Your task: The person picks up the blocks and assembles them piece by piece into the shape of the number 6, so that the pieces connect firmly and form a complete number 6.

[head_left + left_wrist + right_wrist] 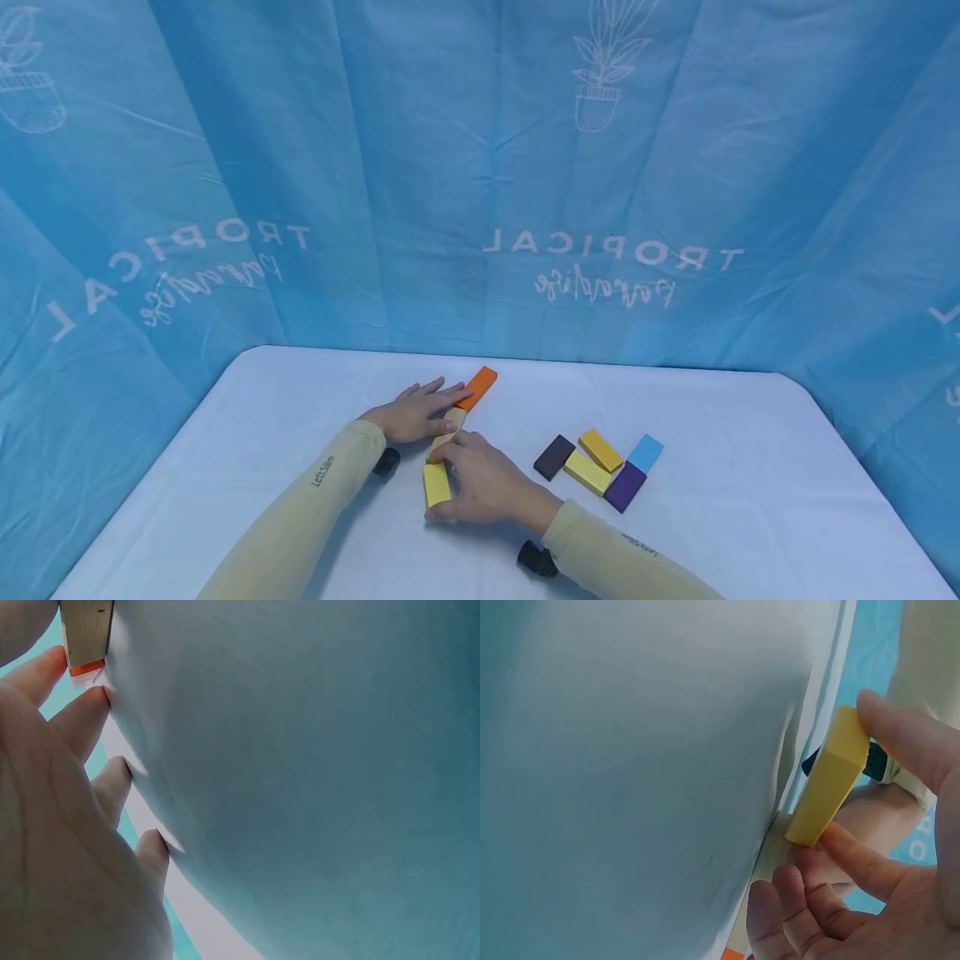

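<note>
Three blocks make a slightly bent row on the white table: an orange block (pixel 482 385) at the far end, a beige block (pixel 448 423) in the middle and a yellow block (pixel 437 483) nearest me. My right hand (pixel 487 482) pinches the yellow block by its ends between thumb and index finger, clearly seen in the right wrist view. With fingers spread, my left hand (pixel 411 415) lies left of the row, its index finger across the orange block and its thumb at the beige one. Both hands partly hide the beige block.
Right of the row lies a loose group: a dark block (pixel 554 457), a golden-yellow block (pixel 601 450), another yellow block (pixel 588 472), a light blue block (pixel 646 453) and a purple block (pixel 626 487). A blue printed curtain (pixel 420 208) hangs round the white table (pixel 720 533).
</note>
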Available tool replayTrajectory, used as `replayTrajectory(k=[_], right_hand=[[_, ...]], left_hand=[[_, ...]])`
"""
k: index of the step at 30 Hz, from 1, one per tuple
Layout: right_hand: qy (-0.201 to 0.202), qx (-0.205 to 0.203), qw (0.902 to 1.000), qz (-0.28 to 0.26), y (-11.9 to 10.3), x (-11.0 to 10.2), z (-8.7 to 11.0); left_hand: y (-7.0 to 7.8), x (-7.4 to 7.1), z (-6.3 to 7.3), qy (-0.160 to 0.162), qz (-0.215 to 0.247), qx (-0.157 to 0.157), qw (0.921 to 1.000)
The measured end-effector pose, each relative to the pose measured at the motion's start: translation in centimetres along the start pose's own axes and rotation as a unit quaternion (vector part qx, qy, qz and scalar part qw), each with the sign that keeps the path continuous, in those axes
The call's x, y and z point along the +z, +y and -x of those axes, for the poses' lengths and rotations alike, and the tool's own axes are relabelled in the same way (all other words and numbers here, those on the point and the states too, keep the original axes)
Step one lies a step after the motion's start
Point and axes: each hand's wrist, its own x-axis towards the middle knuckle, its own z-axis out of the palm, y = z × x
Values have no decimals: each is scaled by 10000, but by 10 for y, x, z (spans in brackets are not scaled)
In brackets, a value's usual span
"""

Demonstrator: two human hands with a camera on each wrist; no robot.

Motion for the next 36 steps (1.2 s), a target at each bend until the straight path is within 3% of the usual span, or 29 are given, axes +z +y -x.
replayTrajectory(k=[22, 36], right_hand=[[40, 81, 9997, 244, -6, 3, -4], [64, 135, 9995, 281, -4, 6, -9]], left_hand=[[1, 1, 0, -12, -65, 117, 9999], [3, -1, 1, -24, -77, -3, 10000]])
